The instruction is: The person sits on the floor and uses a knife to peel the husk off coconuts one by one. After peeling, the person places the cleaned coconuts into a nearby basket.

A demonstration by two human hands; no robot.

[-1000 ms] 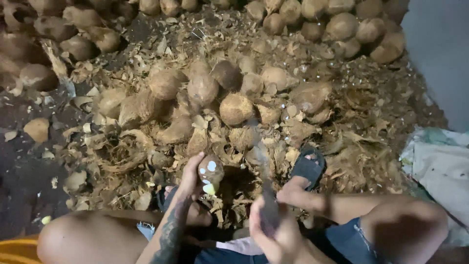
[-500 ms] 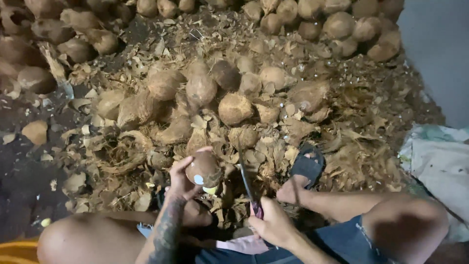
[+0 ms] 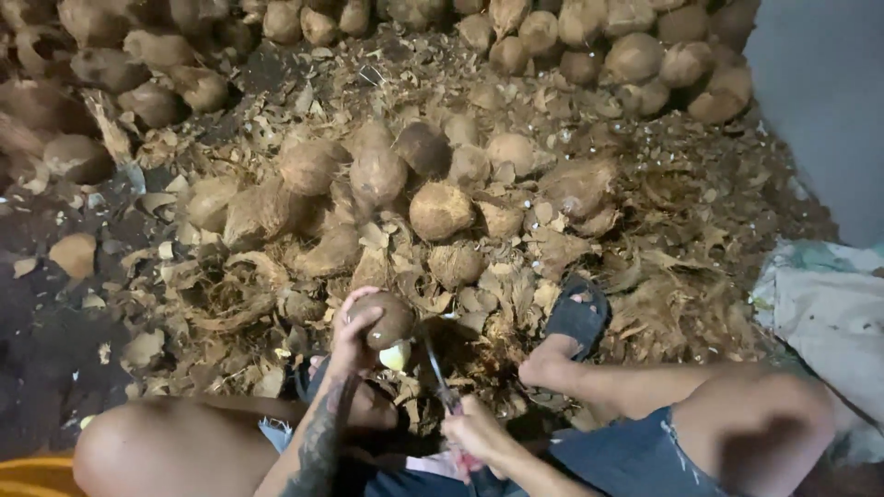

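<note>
- Right hand point(image 3: 479, 433), lowest in view between the knees — fingers curled tight round the handle of a knife point(image 3: 436, 368); the thin blade slants up and away from the knuckles, its tip just beside the coconut.
- Left hand point(image 3: 354, 327), forearm tattooed — fingers spread and wrapped over the near and left sides of a coconut point(image 3: 391, 322), thumb on top. The nut sits in the grip, brown shell mostly on, with a pale patch showing on its underside just below the fingertips.
- Beyond the right hand's knuckles, a foot in a dark sandal point(image 3: 578, 317) rests on the litter.
- Under and around both hands — a thick bed of husk scraps point(image 3: 516, 285), dry and fibrous.
- Further past the fingertips, a loose cluster of husked coconuts point(image 3: 440, 210), some touching one another.
- Furthest out, a piled row of coconuts point(image 3: 635, 55) along the top edge.
- Well off to the right of the right hand, a whitish sack point(image 3: 829, 313) lies crumpled.
</note>
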